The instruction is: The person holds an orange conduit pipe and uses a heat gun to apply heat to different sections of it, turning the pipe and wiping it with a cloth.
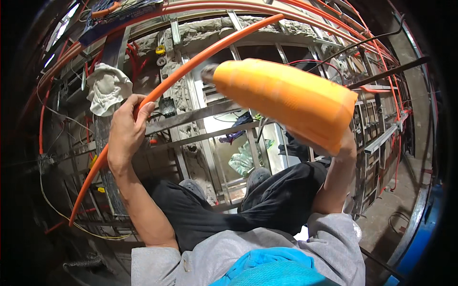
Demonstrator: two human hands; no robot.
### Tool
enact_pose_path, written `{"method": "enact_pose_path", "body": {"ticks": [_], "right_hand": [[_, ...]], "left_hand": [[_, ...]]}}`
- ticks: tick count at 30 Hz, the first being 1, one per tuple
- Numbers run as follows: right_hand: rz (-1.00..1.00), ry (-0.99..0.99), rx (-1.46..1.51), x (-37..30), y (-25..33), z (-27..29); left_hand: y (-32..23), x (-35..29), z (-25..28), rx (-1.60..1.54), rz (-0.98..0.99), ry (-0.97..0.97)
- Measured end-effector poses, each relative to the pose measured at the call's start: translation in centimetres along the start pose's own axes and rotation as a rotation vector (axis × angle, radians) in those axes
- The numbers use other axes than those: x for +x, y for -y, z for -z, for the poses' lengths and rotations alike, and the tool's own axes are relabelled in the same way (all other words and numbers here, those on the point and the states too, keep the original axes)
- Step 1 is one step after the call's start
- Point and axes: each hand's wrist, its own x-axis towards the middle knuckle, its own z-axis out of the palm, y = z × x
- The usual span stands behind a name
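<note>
My left hand [127, 131] is closed around a long orange plastic pipe [191, 65], with the thumb and fingers pinching it. The pipe curves from the lower left up to the top middle. On the right, my right hand [345, 147] holds up a yellow-orange heat gun [286, 97], whose body hides most of the fingers. Its dark nozzle [208, 75] points left toward the pipe, apparently close to it; the exact gap cannot be judged. A crumpled whitish cloth glove or rag [109, 89] lies just beyond my left hand.
Metal framing bars [195, 117] run crosswise below me, with openings between them. A yellow tape measure [161, 50] and a roll of tape [161, 61] lie on the far left. More orange pipes [329, 21] arc along the top. A blue metal object [420, 243] stands at the lower right.
</note>
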Motion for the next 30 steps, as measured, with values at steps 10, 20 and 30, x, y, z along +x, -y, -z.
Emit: {"method": "enact_pose_path", "body": {"ticks": [10,20,30], "right_hand": [[0.006,-0.34,0.009,2.7,2.5,-0.6],[-0.207,-0.529,0.122,3.5,2.5,-0.9],[-0.063,-0.309,0.047,2.2,3.1,-2.4]], "left_hand": [[0.1,-0.4,0.5,0.002,0.034,-0.012],[1.0,-0.3,0.5,-0.055,0.028,-0.002],[-0.1,-0.4,0.9,-0.001,0.101,-0.011]]}}
